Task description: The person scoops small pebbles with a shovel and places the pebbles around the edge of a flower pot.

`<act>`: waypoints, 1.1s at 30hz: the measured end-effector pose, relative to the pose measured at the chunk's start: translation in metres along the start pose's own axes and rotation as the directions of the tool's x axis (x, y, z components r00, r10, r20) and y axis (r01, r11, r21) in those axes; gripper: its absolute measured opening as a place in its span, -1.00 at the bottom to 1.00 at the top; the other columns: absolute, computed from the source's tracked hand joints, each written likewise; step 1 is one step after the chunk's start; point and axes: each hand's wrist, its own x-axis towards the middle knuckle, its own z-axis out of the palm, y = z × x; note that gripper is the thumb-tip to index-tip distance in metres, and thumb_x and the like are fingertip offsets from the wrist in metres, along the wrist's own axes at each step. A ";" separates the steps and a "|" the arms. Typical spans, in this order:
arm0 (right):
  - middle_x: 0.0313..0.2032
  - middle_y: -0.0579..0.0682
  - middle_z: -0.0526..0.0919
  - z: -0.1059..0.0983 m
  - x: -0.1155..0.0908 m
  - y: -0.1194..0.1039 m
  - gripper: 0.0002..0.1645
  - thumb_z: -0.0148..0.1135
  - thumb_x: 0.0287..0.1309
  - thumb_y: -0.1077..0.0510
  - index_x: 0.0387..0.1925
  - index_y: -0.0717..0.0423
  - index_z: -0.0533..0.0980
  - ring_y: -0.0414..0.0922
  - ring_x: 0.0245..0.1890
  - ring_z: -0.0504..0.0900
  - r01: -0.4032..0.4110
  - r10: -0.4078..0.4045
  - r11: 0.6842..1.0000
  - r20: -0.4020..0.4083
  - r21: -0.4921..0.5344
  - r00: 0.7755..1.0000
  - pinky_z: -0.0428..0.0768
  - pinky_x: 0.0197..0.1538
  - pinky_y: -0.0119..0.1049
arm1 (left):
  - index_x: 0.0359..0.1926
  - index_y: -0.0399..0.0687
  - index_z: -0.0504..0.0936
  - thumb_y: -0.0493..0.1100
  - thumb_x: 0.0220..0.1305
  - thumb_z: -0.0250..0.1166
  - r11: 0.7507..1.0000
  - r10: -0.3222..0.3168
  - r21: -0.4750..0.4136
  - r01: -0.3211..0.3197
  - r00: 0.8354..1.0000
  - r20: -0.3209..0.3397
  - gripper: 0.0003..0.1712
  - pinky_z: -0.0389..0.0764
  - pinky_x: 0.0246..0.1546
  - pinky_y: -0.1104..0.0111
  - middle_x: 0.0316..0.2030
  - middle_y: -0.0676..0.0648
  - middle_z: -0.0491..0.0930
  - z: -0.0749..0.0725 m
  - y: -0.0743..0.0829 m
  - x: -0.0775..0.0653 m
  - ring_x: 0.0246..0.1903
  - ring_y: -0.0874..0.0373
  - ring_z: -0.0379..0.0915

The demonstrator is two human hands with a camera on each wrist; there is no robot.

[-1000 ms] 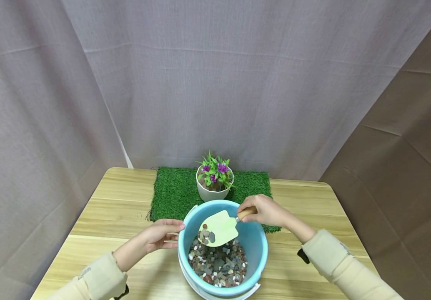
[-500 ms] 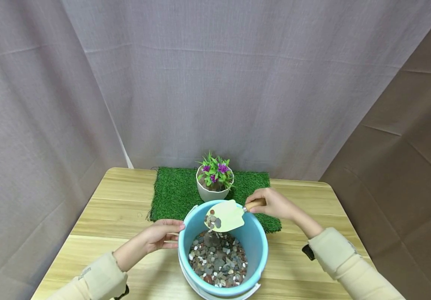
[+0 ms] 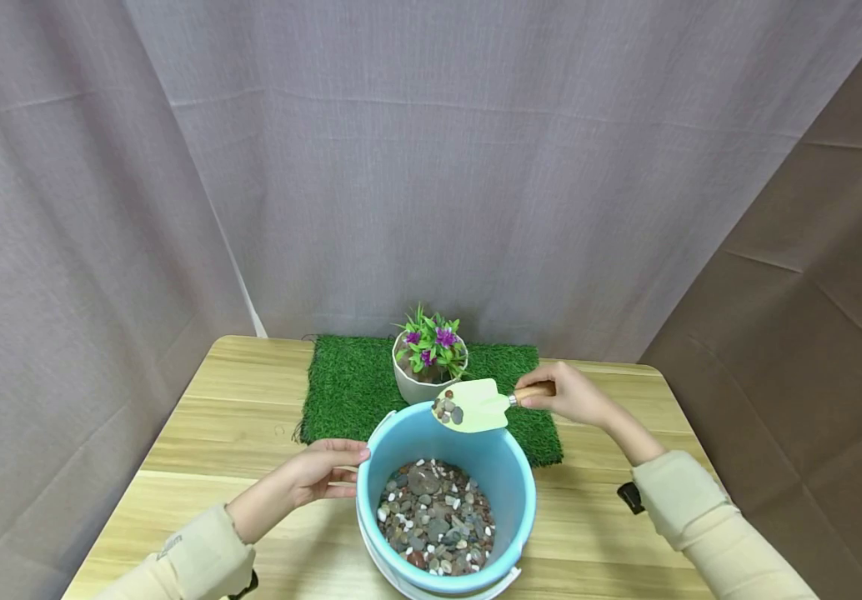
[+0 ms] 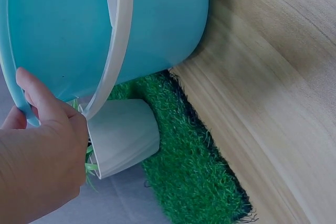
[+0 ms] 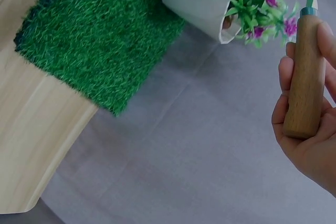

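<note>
My right hand (image 3: 566, 393) grips the wooden handle (image 5: 306, 77) of a small pale-green garden trowel (image 3: 485, 407). Several pebbles (image 3: 457, 414) lie toward the tip of its blade, which is held level with the far rim of a light-blue bucket (image 3: 527, 508) in the head view. Inside the bucket, mixed grey, brown, red and white pebbles (image 3: 434, 529) cover the bottom. On the bucket's left side, my left hand (image 3: 320, 471) pinches the rim, its fingers along the outer wall. The white bail (image 4: 122, 30) hangs down against the bucket in the left wrist view.
Just behind the bucket stands a white flowerpot (image 3: 422, 390) with a purple-flowered plant (image 3: 431, 337). It sits on a green artificial-grass mat (image 3: 348, 387). Underneath is a light wooden table (image 3: 228, 417), with grey curtains (image 3: 431, 167) behind it and on the left.
My right hand has lifted the pebble-bearing trowel up and to the right, from inside the bucket to its far rim beside the flowerpot. My left hand has stayed on the bucket rim.
</note>
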 end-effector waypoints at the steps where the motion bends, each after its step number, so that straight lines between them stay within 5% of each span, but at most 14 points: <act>1: -0.34 0.15 0.69 -0.001 0.000 0.002 -0.78 0.32 0.04 0.30 -0.24 0.35 0.62 -0.40 -0.47 0.53 -0.006 0.006 1.000 -0.006 -0.002 1.000 0.61 -0.44 -0.51 | 0.06 -0.35 0.47 -0.17 0.25 0.23 1.000 0.001 -0.001 -0.001 1.000 0.001 -0.58 0.74 -0.21 0.37 -0.43 0.06 0.62 0.000 0.000 0.000 -0.41 0.29 0.57; 14: -0.28 0.25 0.70 -0.017 -0.003 0.015 -0.75 0.32 0.06 0.27 -0.21 0.36 0.62 -0.12 -0.38 0.70 -0.116 0.113 0.993 -0.098 -0.031 0.989 0.67 -0.38 -0.51 | 0.08 -0.37 0.45 -0.17 0.25 0.23 1.000 -0.004 0.000 0.004 1.000 0.002 -0.56 0.74 -0.20 0.37 -0.42 0.06 0.63 0.000 0.000 -0.001 -0.41 0.30 0.58; 22: -0.29 0.27 0.70 -0.028 -0.001 0.030 -0.72 0.33 0.07 0.22 -0.22 0.37 0.63 -0.24 -0.49 0.58 -0.220 0.202 0.973 -0.195 -0.071 0.960 0.55 -0.50 -0.51 | 0.08 -0.36 0.45 -0.18 0.25 0.23 1.000 -0.010 -0.001 0.010 1.000 -0.007 -0.56 0.74 -0.19 0.36 -0.42 0.06 0.62 0.000 0.001 -0.002 -0.41 0.29 0.57; 33: -0.30 0.27 0.70 -0.030 0.016 0.050 -0.73 0.32 0.09 0.18 -0.25 0.34 0.64 -0.12 -0.44 0.59 -0.326 0.289 0.937 -0.245 -0.127 0.925 0.54 -0.40 -0.39 | 0.08 -0.37 0.45 -0.18 0.26 0.22 1.000 -0.002 -0.001 0.002 1.000 0.007 -0.56 0.74 -0.20 0.37 -0.41 0.06 0.63 -0.001 -0.001 0.001 -0.41 0.29 0.58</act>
